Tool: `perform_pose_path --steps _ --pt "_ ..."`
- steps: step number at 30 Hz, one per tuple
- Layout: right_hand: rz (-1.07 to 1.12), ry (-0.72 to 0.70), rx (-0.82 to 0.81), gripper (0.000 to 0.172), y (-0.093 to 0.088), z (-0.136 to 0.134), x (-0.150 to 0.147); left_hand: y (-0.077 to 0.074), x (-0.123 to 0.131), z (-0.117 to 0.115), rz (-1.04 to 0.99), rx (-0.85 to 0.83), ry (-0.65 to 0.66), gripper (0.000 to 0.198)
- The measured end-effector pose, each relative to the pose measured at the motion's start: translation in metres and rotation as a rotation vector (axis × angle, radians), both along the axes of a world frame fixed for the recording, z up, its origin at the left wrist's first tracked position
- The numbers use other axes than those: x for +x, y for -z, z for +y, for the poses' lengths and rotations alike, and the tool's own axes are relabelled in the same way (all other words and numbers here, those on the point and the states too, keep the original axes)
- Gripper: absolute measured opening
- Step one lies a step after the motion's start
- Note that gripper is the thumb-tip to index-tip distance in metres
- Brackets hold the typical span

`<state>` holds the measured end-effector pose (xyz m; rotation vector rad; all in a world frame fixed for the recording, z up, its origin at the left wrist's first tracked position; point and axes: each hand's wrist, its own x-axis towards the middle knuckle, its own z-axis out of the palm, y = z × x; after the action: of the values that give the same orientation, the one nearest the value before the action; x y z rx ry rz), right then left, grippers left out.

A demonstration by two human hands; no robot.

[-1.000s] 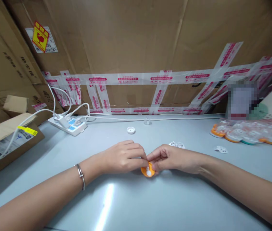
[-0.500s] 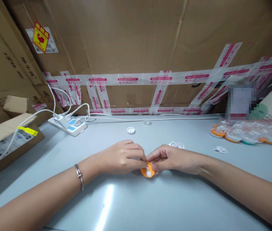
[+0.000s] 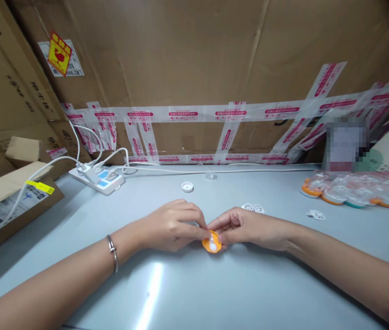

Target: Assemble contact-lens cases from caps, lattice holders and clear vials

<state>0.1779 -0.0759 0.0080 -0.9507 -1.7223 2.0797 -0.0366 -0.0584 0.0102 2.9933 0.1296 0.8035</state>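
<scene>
A small round orange piece [image 3: 216,248] with white parts inside is held between both hands near the middle of the table. My left hand [image 3: 177,225], with a metal bangle on its wrist, has its thumb and fingertips pressed at the upper left of the piece. From the right, my right hand [image 3: 237,227] pinches the edge with thumb and index finger, its other fingers curled. Beyond the hands lie a white round cap [image 3: 187,187] and a small clear piece [image 3: 211,174]. White spoked discs [image 3: 253,208] rest just behind my right hand.
At the back left is a power strip [image 3: 106,183] with white cables, beside an open cardboard box [image 3: 43,206]. Several clear-covered pieces with orange and teal rims [image 3: 359,195] sit at the right, near another white part [image 3: 316,214]. A large taped carton [image 3: 187,55] stands behind.
My left hand's fingers have shifted slightly at the orange piece. My right hand keeps nearly the same grip, and the other objects look unchanged.
</scene>
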Motion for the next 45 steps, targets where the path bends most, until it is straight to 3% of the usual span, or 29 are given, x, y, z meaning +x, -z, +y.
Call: perform_pose_path --steps 4,8,11,14,17,20,22,25,27,30,32,37,45 --pt "0.017 0.079 -0.046 0.036 0.003 0.000 0.000 0.004 -0.005 0.012 -0.142 -0.157 -0.108 0.017" --pt "0.025 0.301 -0.099 0.037 0.006 0.000 -0.003 0.011 -0.014 0.029 -0.248 -0.235 -0.404 0.018" --pt "0.035 0.463 -0.127 0.034 0.007 0.000 -0.005 0.018 -0.018 0.039 -0.199 -0.297 -0.631 0.027" --pt "0.069 0.559 -0.142 0.033 0.010 0.001 -0.006 0.026 -0.017 0.047 -0.097 -0.352 -0.714 0.043" --pt "0.099 0.613 -0.151 0.033 0.011 0.002 -0.008 0.031 -0.009 0.052 -0.053 -0.402 -0.679 0.047" --pt "0.106 0.661 -0.154 0.033 0.010 0.001 -0.010 0.032 -0.001 0.053 -0.050 -0.421 -0.627 0.031" --pt "0.115 0.682 -0.163 0.038 0.009 0.000 -0.011 0.030 0.001 0.052 -0.069 -0.430 -0.633 0.020" --pt "0.144 0.689 -0.166 0.042 0.008 -0.002 -0.011 0.022 0.000 0.048 -0.146 -0.497 -0.676 0.022" --pt "0.162 0.697 -0.149 0.039 0.006 -0.002 -0.010 0.015 -0.002 0.044 -0.268 -0.720 -0.643 0.027" --pt "0.183 0.721 -0.114 0.031 0.003 -0.001 -0.009 0.005 -0.006 0.036 -0.422 -1.147 -0.448 0.034" --pt "0.190 0.723 -0.083 0.028 0.001 -0.001 -0.007 0.001 -0.006 0.031 -0.424 -1.273 -0.344 0.037" --pt "0.158 0.699 0.008 0.032 -0.002 -0.004 -0.007 -0.001 -0.001 0.022 -0.352 -1.310 -0.249 0.035" --pt "0.092 0.732 0.059 0.039 -0.001 -0.007 -0.008 -0.002 0.004 0.018 -0.322 -1.222 -0.332 0.027"
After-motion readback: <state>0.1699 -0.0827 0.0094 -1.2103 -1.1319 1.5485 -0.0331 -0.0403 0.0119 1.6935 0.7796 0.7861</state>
